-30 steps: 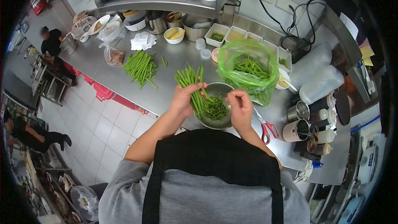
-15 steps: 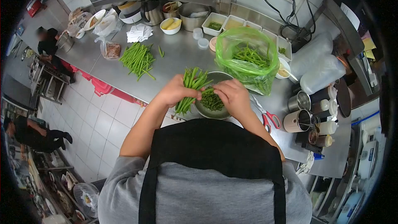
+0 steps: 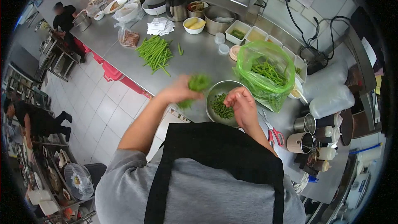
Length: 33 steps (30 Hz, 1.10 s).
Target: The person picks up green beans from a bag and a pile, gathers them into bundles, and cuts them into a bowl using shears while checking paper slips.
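My left hand (image 3: 180, 91) is closed around a bunch of green beans (image 3: 199, 82), smeared by motion, to the left of a metal bowl (image 3: 213, 93). Short cut green pieces (image 3: 221, 107) lie in that bowl. Over its right side is my right hand (image 3: 243, 107), fingers curled together; whatever they may hold is hidden. A pile of long green beans (image 3: 154, 54) rests on the steel counter (image 3: 124, 64). To the bowl's upper right stands an open green plastic bag (image 3: 265, 89) with more beans inside. Red-handled scissors (image 3: 277, 137) lie right of my right forearm.
White containers (image 3: 238, 32) line the back beside a metal pot (image 3: 219, 19) and a bowl with yellow pieces (image 3: 194, 25). Pots (image 3: 299, 142) and squeeze bottles (image 3: 327, 154) stand at right. Two people in dark clothes, one nearer (image 3: 39, 120), are at left.
My left hand, with its beans, has pulled away from my right hand, leaving a gap between them. My right hand has turned and curled over the bowl. The view has shifted.
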Each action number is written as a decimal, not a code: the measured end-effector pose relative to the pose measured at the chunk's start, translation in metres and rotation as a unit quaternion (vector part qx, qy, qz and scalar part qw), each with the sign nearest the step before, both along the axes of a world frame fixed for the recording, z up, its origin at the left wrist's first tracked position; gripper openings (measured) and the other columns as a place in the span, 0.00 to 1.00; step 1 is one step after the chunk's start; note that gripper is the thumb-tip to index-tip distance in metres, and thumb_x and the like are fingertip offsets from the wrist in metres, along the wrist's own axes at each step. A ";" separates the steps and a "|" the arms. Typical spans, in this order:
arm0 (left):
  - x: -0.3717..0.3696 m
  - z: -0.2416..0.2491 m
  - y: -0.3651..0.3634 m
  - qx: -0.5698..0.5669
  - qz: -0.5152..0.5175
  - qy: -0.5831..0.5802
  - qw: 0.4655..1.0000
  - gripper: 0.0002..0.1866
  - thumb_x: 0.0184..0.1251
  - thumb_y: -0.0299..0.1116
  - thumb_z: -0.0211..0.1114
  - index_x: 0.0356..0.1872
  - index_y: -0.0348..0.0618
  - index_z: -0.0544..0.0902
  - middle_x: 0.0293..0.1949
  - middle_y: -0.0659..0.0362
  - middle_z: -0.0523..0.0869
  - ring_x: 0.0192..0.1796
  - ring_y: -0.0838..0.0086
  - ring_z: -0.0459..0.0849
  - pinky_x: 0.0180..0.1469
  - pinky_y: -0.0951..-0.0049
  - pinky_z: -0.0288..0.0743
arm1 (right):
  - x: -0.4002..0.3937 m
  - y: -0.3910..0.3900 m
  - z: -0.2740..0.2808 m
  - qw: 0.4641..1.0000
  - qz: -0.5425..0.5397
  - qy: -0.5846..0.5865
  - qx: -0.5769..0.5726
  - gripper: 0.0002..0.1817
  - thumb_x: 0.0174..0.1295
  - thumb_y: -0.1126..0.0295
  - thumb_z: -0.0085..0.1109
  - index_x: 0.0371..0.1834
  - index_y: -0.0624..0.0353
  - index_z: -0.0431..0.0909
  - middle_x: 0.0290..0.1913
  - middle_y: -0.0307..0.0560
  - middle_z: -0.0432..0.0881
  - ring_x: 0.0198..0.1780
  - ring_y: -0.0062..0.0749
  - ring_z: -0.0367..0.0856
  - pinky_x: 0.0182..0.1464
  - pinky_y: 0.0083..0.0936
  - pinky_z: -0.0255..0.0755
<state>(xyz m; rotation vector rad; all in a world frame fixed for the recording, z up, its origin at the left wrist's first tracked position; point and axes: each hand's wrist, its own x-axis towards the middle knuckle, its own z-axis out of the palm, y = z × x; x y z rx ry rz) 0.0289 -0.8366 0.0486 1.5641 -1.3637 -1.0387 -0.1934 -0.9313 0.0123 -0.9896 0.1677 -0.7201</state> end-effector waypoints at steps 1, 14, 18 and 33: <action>0.020 0.004 -0.004 -0.018 0.044 -0.063 0.997 0.20 0.43 0.27 0.72 0.41 0.39 0.78 0.36 0.61 0.83 0.39 0.76 0.79 0.44 0.73 0.73 | -0.001 -0.001 0.002 0.998 -0.024 0.049 -0.036 0.08 0.66 0.70 0.46 0.30 0.60 0.70 0.31 0.40 0.76 0.36 0.24 0.75 0.39 0.23 0.68; 0.225 0.010 -0.085 0.069 0.277 -0.497 0.820 0.25 0.43 0.40 0.68 0.47 0.46 0.79 0.42 0.47 0.83 0.43 0.53 0.81 0.48 0.60 0.74 | -0.007 -0.005 -0.009 0.687 -0.227 0.392 -0.568 0.08 0.49 0.71 0.61 0.31 0.59 0.74 0.35 0.48 0.76 0.38 0.44 0.76 0.39 0.33 0.71; 0.168 0.021 -0.096 -0.163 0.310 -0.192 0.917 0.18 0.48 0.35 0.69 0.41 0.41 0.78 0.35 0.54 0.84 0.37 0.66 0.83 0.42 0.68 0.75 | -0.007 -0.017 -0.023 0.831 -0.179 0.330 -0.410 0.09 0.55 0.71 0.58 0.38 0.57 0.72 0.44 0.45 0.75 0.47 0.36 0.74 0.44 0.31 0.70; -0.126 -0.011 -0.062 -0.247 0.190 0.200 0.929 0.17 0.50 0.20 0.67 0.41 0.38 0.72 0.34 0.62 0.80 0.37 0.81 0.77 0.40 0.79 0.72 | 0.023 -0.002 -0.016 0.948 -0.052 -0.041 0.311 0.18 0.67 0.62 0.40 0.55 0.59 0.69 0.55 0.45 0.73 0.56 0.35 0.72 0.60 0.35 0.65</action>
